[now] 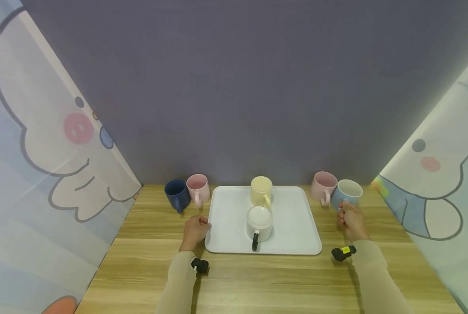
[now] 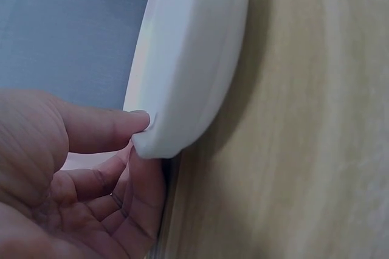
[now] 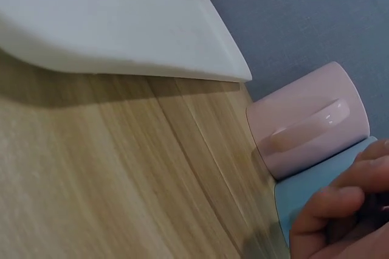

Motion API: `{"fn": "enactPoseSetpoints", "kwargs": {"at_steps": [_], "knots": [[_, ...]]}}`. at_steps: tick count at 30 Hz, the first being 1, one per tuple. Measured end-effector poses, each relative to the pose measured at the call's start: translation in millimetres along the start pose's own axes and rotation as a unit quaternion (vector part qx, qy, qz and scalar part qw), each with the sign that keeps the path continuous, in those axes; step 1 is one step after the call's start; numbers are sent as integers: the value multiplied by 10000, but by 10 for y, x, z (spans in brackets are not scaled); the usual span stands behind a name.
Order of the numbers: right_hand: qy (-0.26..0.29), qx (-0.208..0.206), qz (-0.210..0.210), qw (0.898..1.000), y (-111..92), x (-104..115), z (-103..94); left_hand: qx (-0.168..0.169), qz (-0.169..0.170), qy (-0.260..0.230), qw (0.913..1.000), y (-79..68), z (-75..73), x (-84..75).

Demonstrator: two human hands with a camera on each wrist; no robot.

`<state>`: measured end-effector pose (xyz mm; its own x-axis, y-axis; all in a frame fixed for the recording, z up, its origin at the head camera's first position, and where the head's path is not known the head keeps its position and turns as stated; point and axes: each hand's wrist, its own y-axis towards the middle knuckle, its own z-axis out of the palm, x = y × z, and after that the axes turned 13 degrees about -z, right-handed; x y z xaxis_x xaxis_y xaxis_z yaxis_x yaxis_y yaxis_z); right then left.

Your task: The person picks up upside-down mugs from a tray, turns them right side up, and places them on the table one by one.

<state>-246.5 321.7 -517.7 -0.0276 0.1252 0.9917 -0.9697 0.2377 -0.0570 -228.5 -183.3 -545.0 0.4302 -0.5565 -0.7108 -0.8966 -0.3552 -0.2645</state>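
**Tilt and knock are the main risks**

The wooden table [image 1: 273, 283] carries everything, with the white tray [image 1: 293, 226] lying along the middle of its far edge. The left hand [image 1: 195, 230] pinches the tray's left edge, thumb above, fingers beneath. Raising that side alone would probably tip the tray and send its load sliding toward the right edge.

The right hand [image 1: 352, 220], well apart from the left, is curled on the light blue mug [image 1: 339, 199] near the table's far right corner; how firmly is hidden. A leftward pull could knock the right pink mug [image 1: 321, 188] just beside it.

On the tray, the white mug [image 1: 259, 224] stands close before the yellow mug [image 1: 259, 192], so any jolt might clink them together. The white one's black handle [image 1: 255, 240] points at the tray's near edge, where a sleeve could snag it.
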Motion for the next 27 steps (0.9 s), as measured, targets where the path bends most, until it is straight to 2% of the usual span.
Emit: {"fn": "enactPoseSetpoints", "kwargs": {"at_steps": [7, 14, 18, 21, 22, 24, 27], "knots": [[-648, -615, 115, 9959, -14, -1, 58, 19, 44, 24, 10000, 6, 11, -12], [-583, -1609, -83, 9852, -13, -54, 199, 18, 38, -37, 10000, 2, 4, 4], [-1617, -1892, -578, 9668, -45, -91, 289, 38, 70, -48, 10000, 0, -2, 3], [-2410, -1997, -884, 9456, -107, -96, 367, 55, 28, -53, 10000, -3, 0, 0], [-2467, -1992, -993, 9432, -122, -93, 395, 63, 27, -56, 10000, -4, 1, 1], [-2506, -1893, -1147, 9425, -152, -90, 449, 64, 32, -55, 10000, -13, 0, 1], [-2550, -1530, -1337, 9454, -158, -66, 533, 42, 34, -74, 10000, -19, -3, 2]]}}
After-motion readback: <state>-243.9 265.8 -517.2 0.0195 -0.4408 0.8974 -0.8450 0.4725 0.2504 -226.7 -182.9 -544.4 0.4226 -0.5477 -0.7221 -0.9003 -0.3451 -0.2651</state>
